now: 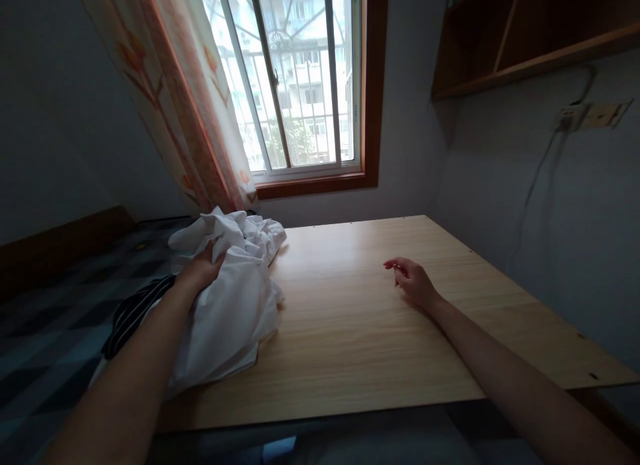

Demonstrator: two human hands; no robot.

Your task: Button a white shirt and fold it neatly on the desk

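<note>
A crumpled white cloth point(235, 298) lies bunched at the left end of the wooden table point(360, 345). My left hand point(200, 273) grips a fold of this cloth, fingers closed into the fabric. My right hand point(413, 281) hovers low over the middle of the table, apart from the cloth, its fingers loosely curled with fingertip and thumb close together and nothing visible in them. A dark striped garment point(133, 311) hangs off the table's left edge beside the cloth.
A window point(295, 85) with a patterned curtain point(185, 111) stands behind the table. A wooden shelf point(525, 38) hangs on the right wall above a wall socket point(587, 116) with a cord. A checked bed surface point(50, 331) lies to the left.
</note>
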